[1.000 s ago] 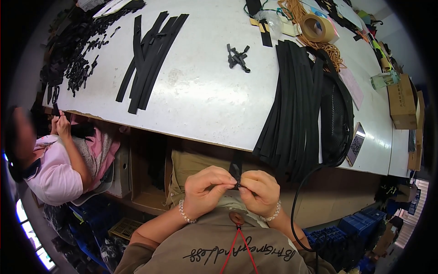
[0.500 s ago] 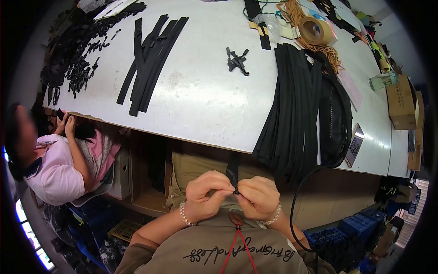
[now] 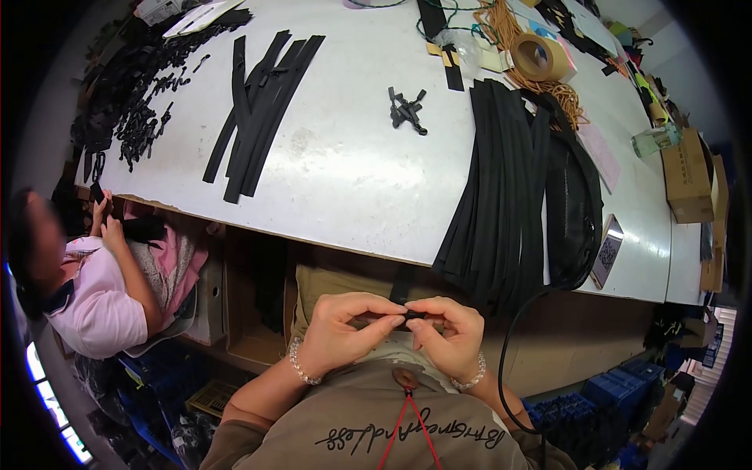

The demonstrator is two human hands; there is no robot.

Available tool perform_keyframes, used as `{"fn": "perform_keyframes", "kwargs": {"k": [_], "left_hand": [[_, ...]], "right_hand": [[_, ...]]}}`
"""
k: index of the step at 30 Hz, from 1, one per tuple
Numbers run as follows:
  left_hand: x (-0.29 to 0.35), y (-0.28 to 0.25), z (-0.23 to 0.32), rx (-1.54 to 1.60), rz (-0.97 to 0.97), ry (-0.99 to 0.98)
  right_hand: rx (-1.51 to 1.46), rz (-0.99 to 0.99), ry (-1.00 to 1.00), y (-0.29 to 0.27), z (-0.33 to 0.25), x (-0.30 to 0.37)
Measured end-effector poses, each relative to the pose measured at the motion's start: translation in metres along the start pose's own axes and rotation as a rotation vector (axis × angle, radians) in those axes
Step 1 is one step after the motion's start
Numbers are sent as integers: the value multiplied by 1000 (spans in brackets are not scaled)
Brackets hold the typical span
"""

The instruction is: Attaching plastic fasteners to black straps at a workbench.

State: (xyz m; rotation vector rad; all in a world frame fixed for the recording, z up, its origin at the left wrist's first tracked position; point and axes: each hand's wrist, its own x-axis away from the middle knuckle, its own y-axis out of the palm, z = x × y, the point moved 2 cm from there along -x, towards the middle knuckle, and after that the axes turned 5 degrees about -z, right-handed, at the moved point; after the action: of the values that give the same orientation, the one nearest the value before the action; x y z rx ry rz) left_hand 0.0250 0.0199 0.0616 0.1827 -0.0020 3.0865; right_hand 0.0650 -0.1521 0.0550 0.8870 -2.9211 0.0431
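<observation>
In front of my chest, below the table's front edge, my left hand [image 3: 345, 333] and my right hand [image 3: 448, 333] pinch the end of a black zipper strip [image 3: 413, 315] between thumbs and forefingers. Its dark length runs away from me beneath the fingers and is mostly hidden. Whether a slider sits on the pinched end is too small to tell. Straight ahead on the white table [image 3: 352, 180] lies a small heap of black zipper pulls [image 3: 407, 111]. To the right, a thick bundle of black strips [image 3: 497, 188] hangs over the edge.
Several black strips [image 3: 258, 117] and a spread of small black pulls [image 3: 141, 129] lie at left. A black bag [image 3: 572, 211], tape roll [image 3: 540, 57], orange cord [image 3: 564, 98] and phone [image 3: 608, 251] are at right. Another person [image 3: 102, 290] sits at left, handling something black.
My hands have drawn slightly apart and turned, so the pinched strip end now lies crosswise between the fingertips. The co-worker's hands have shifted a little.
</observation>
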Motion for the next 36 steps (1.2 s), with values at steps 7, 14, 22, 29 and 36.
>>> {"fn": "perform_keyframes", "kwargs": {"k": [7, 14, 22, 29, 36], "left_hand": [[-1, 4, -2, -85, 49, -57], [-1, 8, 0, -193, 72, 68], [3, 14, -6, -238, 173, 207], [5, 16, -11, -238, 186, 239], [1, 11, -13, -277, 166, 408]], "right_hand": [[-358, 26, 254, 1, 9, -2], [-156, 60, 102, 3, 6, -1], [107, 52, -65, 0, 1, -2], [353, 16, -126, 0, -14, -4], [418, 8, -215, 2, -16, -5]]}}
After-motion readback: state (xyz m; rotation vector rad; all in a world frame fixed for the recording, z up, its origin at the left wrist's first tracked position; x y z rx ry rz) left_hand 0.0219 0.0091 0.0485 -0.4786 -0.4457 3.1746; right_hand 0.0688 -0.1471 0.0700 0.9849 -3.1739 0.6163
